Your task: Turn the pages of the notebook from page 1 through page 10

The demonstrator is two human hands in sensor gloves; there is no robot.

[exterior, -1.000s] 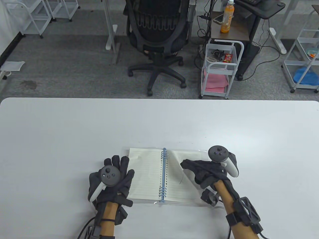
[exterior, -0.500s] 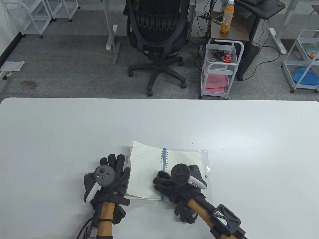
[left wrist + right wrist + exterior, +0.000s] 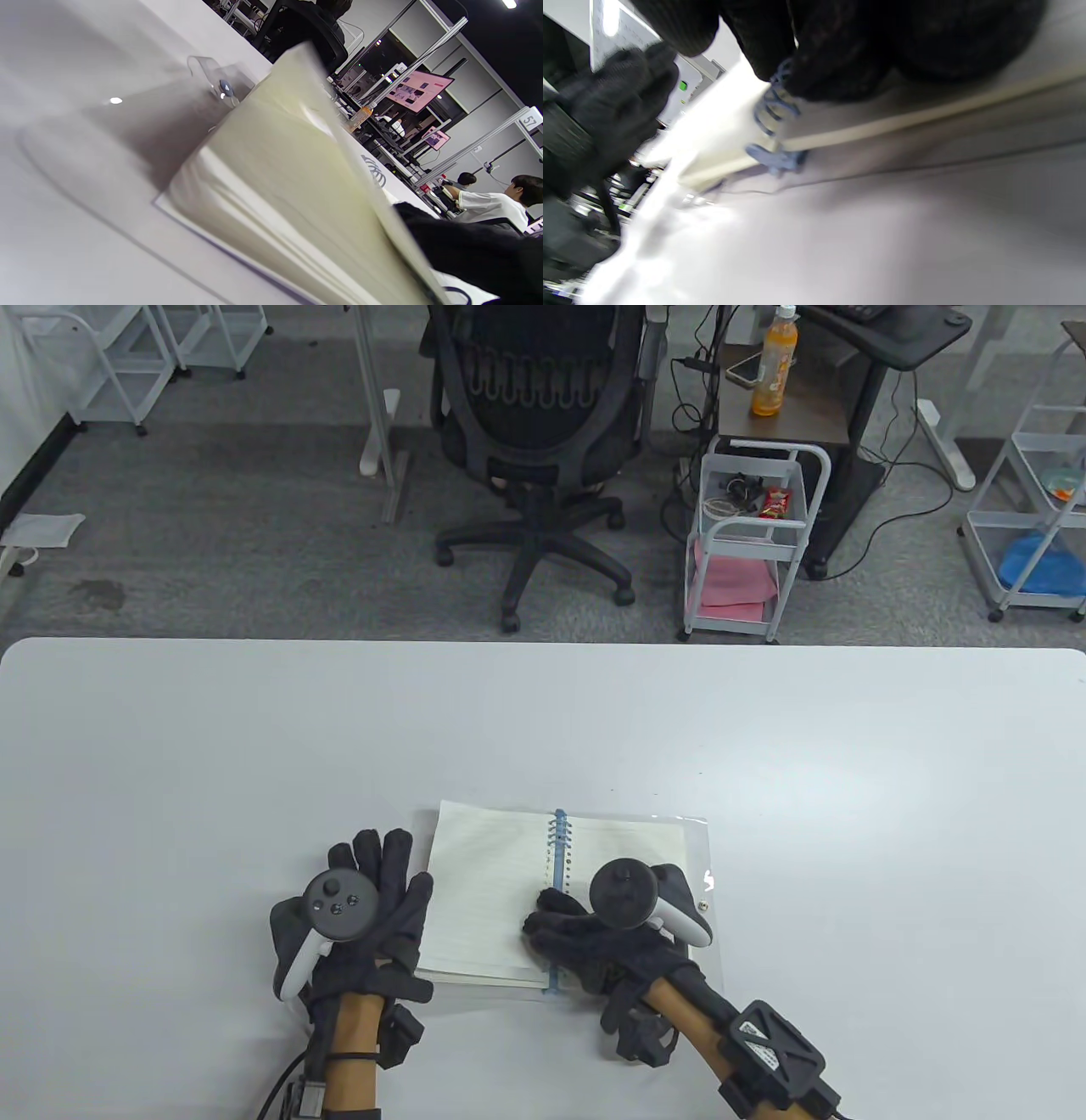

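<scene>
The spiral notebook (image 3: 492, 891) lies open near the table's front edge, its blue spine (image 3: 558, 848) running front to back. My left hand (image 3: 373, 899) lies flat and spread on the table, touching the left page's outer edge. My right hand (image 3: 560, 929) rests across the lower spine, fingers pressing the just-turned page onto the left stack. That page lies slightly bowed. The left wrist view shows the cream page stack (image 3: 288, 178) close up. The right wrist view shows the spine (image 3: 774, 127) under my right fingers (image 3: 818, 51).
A clear plastic cover (image 3: 697, 840) with a snap (image 3: 702, 904) sticks out past the right page. The white table (image 3: 254, 746) stretches wide on all sides. An office chair (image 3: 534, 432) and a white cart (image 3: 747, 551) stand beyond the far edge.
My right hand carried a page from the right side over the spine to the left. The page then settled flatter on the left stack. My left hand slid slightly left.
</scene>
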